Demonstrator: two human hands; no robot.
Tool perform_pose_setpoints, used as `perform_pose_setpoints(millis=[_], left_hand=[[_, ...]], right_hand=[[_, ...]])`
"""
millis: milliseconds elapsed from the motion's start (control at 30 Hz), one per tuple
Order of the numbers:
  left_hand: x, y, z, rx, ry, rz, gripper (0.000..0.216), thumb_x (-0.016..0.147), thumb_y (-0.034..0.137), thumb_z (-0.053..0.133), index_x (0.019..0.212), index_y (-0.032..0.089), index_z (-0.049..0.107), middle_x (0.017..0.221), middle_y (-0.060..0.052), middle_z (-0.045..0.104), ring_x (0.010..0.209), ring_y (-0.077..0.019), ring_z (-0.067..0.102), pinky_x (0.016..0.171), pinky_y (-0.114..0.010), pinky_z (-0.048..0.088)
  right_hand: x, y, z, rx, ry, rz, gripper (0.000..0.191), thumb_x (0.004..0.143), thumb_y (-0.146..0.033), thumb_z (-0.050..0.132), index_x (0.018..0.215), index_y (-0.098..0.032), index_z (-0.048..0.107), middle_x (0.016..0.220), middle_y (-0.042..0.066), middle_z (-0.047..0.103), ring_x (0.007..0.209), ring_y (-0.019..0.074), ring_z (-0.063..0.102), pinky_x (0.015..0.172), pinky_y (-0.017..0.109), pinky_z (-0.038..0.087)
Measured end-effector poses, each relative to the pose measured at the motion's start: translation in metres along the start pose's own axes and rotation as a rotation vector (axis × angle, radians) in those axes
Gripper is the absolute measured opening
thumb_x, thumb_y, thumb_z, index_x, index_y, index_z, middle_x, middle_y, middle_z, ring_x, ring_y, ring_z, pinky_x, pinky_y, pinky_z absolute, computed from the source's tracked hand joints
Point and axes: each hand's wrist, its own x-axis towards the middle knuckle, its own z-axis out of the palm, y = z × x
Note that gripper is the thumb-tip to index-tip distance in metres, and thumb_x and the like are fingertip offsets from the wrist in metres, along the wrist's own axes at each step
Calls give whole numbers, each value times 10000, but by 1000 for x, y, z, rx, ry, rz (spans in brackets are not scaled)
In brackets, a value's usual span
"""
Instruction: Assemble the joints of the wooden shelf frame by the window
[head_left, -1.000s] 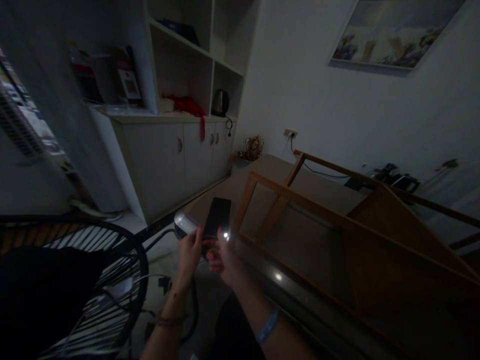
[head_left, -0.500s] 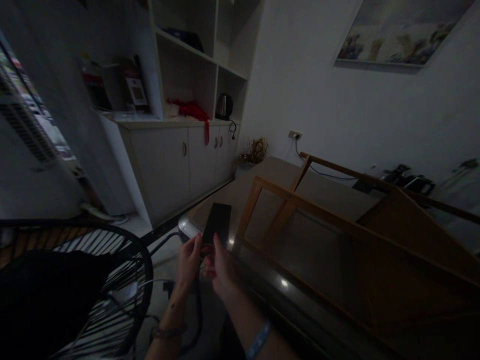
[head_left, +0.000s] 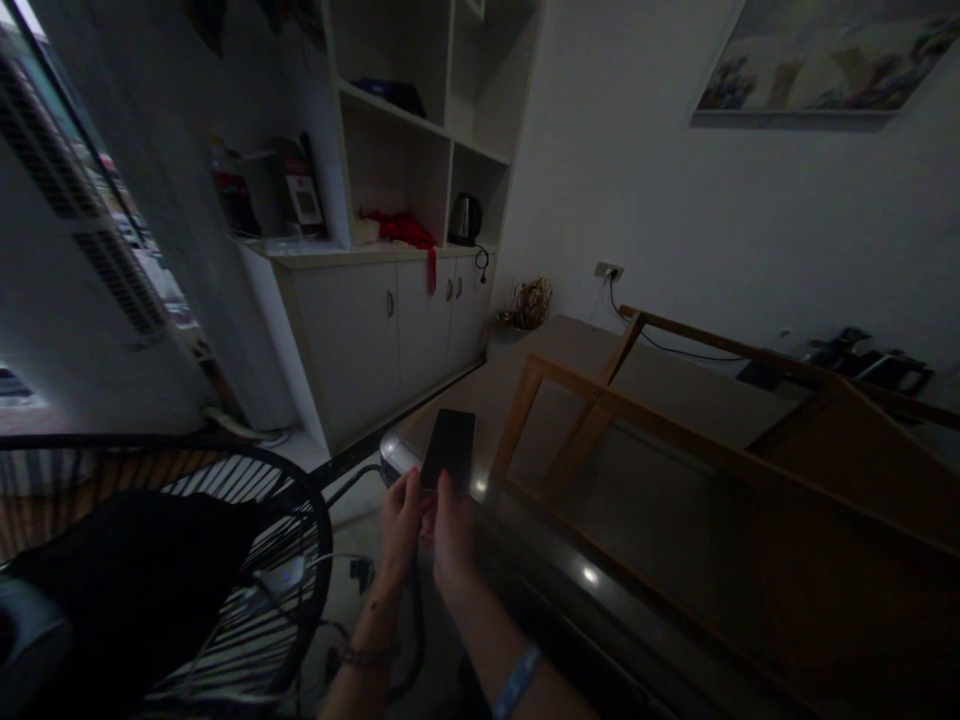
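Note:
A dark smartphone (head_left: 452,440) lies face up near the corner of the brown table (head_left: 577,335). My left hand (head_left: 399,515) is closed in a pinch at the phone's near end. Close beside it, my right hand (head_left: 452,530) is also closed, its thumb overlapping the phone's lower edge in view. Whatever is between the fingers is too small and dark to make out. Just left of the phone, at the table's corner, is a rounded silver-white object (head_left: 401,455) with a black hose running from it.
A wooden frame (head_left: 615,400) lies across the table to the right. At left stands a black woven chair (head_left: 319,520) with dark cloth on it. White cabinets (head_left: 352,330) with a kettle (head_left: 466,218) and red cloth (head_left: 409,230) stand behind. Cables lie on the floor.
The view has turned slightly left, so everything sits further right in the picture. Both hands stay together at the phone's near end, the right one's fingers drawn closer to the left.

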Motion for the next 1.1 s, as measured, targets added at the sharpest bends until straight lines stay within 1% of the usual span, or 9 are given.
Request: perform_pose_setpoints(millis=[167, 300, 400, 567, 667, 800, 867, 967, 1100], left_hand=[[1, -6, 0, -38, -29, -13, 544, 760, 714, 532, 651, 181, 546, 515, 33, 500, 487, -127, 494, 474, -218, 414], [2, -7, 0, -51, -33, -16, 529, 766, 688, 550, 671, 168, 577, 544, 26, 532, 507, -124, 511, 477, -205, 415], [2, -6, -1, -40, -49, 17, 525, 788, 669, 541, 692, 157, 606, 574, 13, 563, 525, -125, 523, 485, -204, 427], [1, -3, -3, -32, -88, 49, 538, 819, 662, 512, 735, 146, 641, 609, -6, 607, 540, -129, 544, 496, -208, 448], [1, -1, -3, -11, -75, 35, 564, 823, 682, 490, 731, 145, 636, 615, -11, 615, 549, -137, 558, 502, -215, 455], [2, -1, -2, 38, -76, 26, 582, 871, 677, 414, 773, 146, 632, 646, -27, 639, 584, -161, 595, 523, -235, 466], [4, -2, -1, 105, -55, 43, 601, 908, 656, 346, 763, 146, 630, 625, -34, 632, 563, -164, 585, 508, -240, 442], [12, -1, 0, 344, 44, 139, 610, 950, 581, 264, 655, 162, 595, 533, -28, 574, 484, -152, 510, 486, -253, 363], [28, 4, 4, 724, 157, 283, 522, 950, 426, 275, 617, 171, 586, 499, -31, 534, 482, -160, 472, 583, -299, 342]], right_hand=[[1, 8, -1, 50, 60, -41, 542, 806, -650, 584, 521, -193, 519, 418, -17, 510, 352, 95, 447, 365, 210, 307], [2, 10, -1, 91, 49, -61, 559, 744, -705, 600, 535, -195, 513, 377, -38, 471, 321, 92, 425, 345, 208, 287], [0, 9, -1, 88, 49, -50, 549, 751, -695, 602, 530, -201, 506, 360, -36, 458, 304, 98, 413, 329, 213, 279], [-3, 6, -1, 64, 31, -98, 513, 803, -655, 572, 574, -196, 538, 410, -34, 489, 336, 95, 413, 353, 212, 295], [-3, 5, -3, 41, -11, -45, 543, 822, -671, 538, 588, -181, 560, 418, -36, 475, 347, 81, 399, 358, 194, 269], [-4, 0, -12, 58, -110, 125, 705, 787, -807, 429, 654, -147, 639, 438, -17, 496, 332, 57, 346, 346, 172, 192], [-7, -5, -20, 69, -164, 163, 778, 757, -859, 380, 702, -139, 668, 440, -10, 506, 328, 52, 327, 349, 165, 180], [-17, -14, -34, 25, -211, 111, 830, 711, -902, 364, 733, -137, 685, 430, -11, 502, 335, 55, 346, 358, 161, 185], [-34, -24, -54, -6, -196, 30, 852, 667, -930, 372, 727, -141, 685, 414, -24, 475, 342, 57, 358, 374, 171, 221]])
